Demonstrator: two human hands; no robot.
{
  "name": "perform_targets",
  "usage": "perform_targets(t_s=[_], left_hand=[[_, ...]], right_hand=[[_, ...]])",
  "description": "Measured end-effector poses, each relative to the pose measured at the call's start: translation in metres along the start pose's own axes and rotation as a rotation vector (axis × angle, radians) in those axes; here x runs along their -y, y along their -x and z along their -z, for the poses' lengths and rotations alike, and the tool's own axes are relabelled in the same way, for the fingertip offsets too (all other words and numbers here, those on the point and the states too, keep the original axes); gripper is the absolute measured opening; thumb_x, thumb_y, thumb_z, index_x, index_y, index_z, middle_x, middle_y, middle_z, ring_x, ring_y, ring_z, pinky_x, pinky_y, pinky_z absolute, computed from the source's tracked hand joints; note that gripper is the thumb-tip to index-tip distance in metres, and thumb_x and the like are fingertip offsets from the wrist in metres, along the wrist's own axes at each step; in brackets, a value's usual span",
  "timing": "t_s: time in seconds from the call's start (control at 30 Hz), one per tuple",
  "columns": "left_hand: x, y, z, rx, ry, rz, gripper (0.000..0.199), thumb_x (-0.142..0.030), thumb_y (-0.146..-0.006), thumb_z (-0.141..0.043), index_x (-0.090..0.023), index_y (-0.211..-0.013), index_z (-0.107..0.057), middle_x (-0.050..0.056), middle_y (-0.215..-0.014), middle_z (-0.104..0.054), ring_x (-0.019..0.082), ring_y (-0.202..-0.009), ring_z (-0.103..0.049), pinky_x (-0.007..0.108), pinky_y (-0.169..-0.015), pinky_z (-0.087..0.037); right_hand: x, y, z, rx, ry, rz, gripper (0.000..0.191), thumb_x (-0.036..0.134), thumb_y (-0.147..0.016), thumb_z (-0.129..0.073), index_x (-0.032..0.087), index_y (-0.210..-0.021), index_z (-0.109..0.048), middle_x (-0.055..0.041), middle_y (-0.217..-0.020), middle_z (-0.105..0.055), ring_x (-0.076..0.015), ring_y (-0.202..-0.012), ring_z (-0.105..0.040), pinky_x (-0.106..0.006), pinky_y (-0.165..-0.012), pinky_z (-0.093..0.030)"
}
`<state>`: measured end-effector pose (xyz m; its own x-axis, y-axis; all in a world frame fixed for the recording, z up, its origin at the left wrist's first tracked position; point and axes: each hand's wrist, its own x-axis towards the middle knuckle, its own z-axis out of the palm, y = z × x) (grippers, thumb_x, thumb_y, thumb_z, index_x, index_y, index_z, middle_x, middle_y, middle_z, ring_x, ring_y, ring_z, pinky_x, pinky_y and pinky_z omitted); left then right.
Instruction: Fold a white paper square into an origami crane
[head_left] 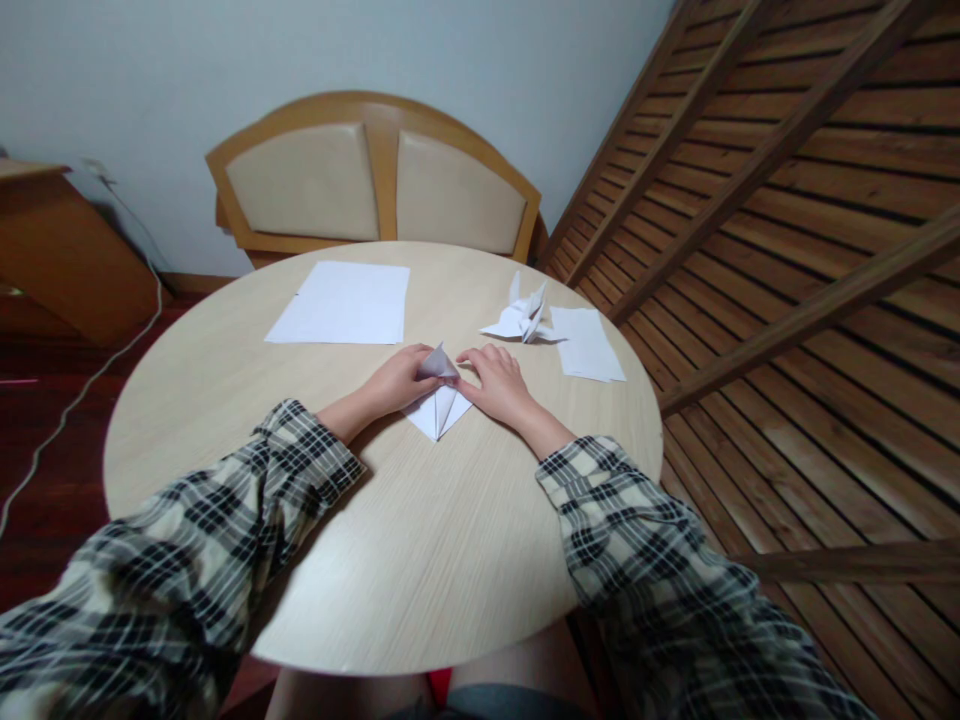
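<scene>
A partly folded sheet of white origami paper (437, 415) lies at the middle of the round table, one corner pointing toward me and a flap standing up at its far side. My left hand (401, 382) grips the paper's left side, with the thumb on top by the raised flap. From the right, my right hand (501, 384) presses the paper with its thumb near the fold, while its other fingers curve beyond the edge. What lies under the fingers is hidden.
Folded white paper cranes (521, 315) stand beyond my right hand, beside small white sheets (587, 343). Larger white paper (345, 303) lies at the table's far left. A padded headboard (382, 180) stands behind the table (420, 570); wooden slats (810, 300) slope along the right.
</scene>
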<state>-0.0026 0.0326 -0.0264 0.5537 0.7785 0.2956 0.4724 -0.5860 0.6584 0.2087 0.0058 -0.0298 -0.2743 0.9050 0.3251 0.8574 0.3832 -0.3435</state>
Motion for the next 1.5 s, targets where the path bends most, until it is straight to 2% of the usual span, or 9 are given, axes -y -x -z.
perform_targets(t_s=[0.1, 0.2, 0.47, 0.7, 0.97, 1.23, 1.43, 1.5], left_hand=[[0.000, -0.001, 0.001, -0.011, -0.049, -0.012, 0.020, -0.027, -0.087, -0.062, -0.019, -0.102, -0.074, 0.008, -0.108, -0.070, 0.024, -0.102, -0.064, 0.047, -0.101, -0.049], [0.002, -0.002, 0.000, -0.020, -0.053, 0.001, 0.020, -0.024, -0.086, -0.062, -0.017, -0.101, -0.074, 0.010, -0.109, -0.070, 0.025, -0.101, -0.065, 0.047, -0.100, -0.049], [0.003, -0.004, -0.001, -0.017, -0.073, -0.003, 0.016, -0.018, -0.083, -0.061, -0.018, -0.092, -0.074, 0.010, -0.104, -0.072, 0.026, -0.099, -0.065, 0.048, -0.099, -0.050], [0.000, -0.003, 0.001, 0.003, -0.058, -0.033, 0.015, -0.018, -0.084, -0.060, -0.018, -0.092, -0.073, 0.009, -0.100, -0.072, 0.023, -0.094, -0.065, 0.045, -0.099, -0.049], [0.003, -0.003, 0.000, -0.010, -0.089, -0.055, 0.015, -0.016, -0.083, -0.060, -0.020, -0.092, -0.072, 0.006, -0.098, -0.072, 0.021, -0.091, -0.064, 0.041, -0.095, -0.050], [0.002, -0.004, 0.000, -0.001, -0.079, -0.046, 0.011, -0.017, -0.083, -0.061, -0.019, -0.087, -0.071, 0.006, -0.093, -0.071, 0.020, -0.085, -0.064, 0.040, -0.090, -0.051], [0.001, -0.004, 0.001, -0.017, -0.090, -0.058, 0.008, -0.020, -0.082, -0.061, -0.018, -0.082, -0.069, 0.007, -0.091, -0.070, 0.021, -0.085, -0.063, 0.041, -0.090, -0.050], [0.001, -0.004, 0.001, -0.010, -0.072, -0.056, 0.008, -0.020, -0.082, -0.061, -0.019, -0.081, -0.069, 0.007, -0.091, -0.070, 0.021, -0.084, -0.063, 0.041, -0.089, -0.050]], right_hand=[[0.004, 0.001, -0.001, -0.012, 0.008, 0.007, 0.047, 0.052, -0.091, -0.065, 0.026, -0.130, -0.063, -0.0126, -0.119, -0.062, -0.0342, -0.118, -0.051, -0.047, -0.098, -0.040], [0.005, 0.001, -0.001, 0.036, -0.025, -0.001, 0.062, 0.056, -0.089, -0.066, 0.024, -0.141, -0.055, -0.0138, -0.131, -0.059, -0.0352, -0.125, -0.049, -0.050, -0.104, -0.038], [0.004, 0.004, -0.001, 0.127, -0.068, 0.023, 0.088, 0.062, -0.082, -0.072, 0.026, -0.155, -0.037, -0.0157, -0.157, -0.042, -0.0364, -0.146, -0.035, -0.056, -0.118, -0.027], [0.014, 0.008, 0.006, 0.232, -0.026, -0.013, 0.092, 0.063, -0.087, -0.064, 0.022, -0.160, -0.027, -0.0171, -0.165, -0.030, -0.0385, -0.153, -0.023, -0.059, -0.124, -0.018], [0.024, 0.015, 0.021, 0.367, -0.016, 0.025, 0.099, 0.062, -0.085, -0.065, 0.019, -0.163, -0.021, -0.0160, -0.169, -0.020, -0.0366, -0.157, -0.014, -0.057, -0.126, -0.013], [0.018, 0.015, 0.020, 0.336, -0.119, 0.045, 0.128, 0.063, -0.066, -0.083, 0.021, -0.164, -0.012, -0.0168, -0.169, -0.019, -0.0376, -0.156, -0.017, -0.057, -0.126, -0.017], [0.013, 0.016, 0.015, 0.288, -0.192, 0.108, 0.138, 0.059, -0.056, -0.091, 0.029, -0.164, -0.010, -0.0152, -0.169, -0.020, -0.0395, -0.155, -0.018, -0.062, -0.123, -0.018], [0.011, 0.014, 0.014, 0.262, -0.210, 0.111, 0.134, 0.058, -0.057, -0.091, 0.029, -0.163, -0.015, -0.0151, -0.168, -0.024, -0.0393, -0.154, -0.022, -0.062, -0.123, -0.021]])
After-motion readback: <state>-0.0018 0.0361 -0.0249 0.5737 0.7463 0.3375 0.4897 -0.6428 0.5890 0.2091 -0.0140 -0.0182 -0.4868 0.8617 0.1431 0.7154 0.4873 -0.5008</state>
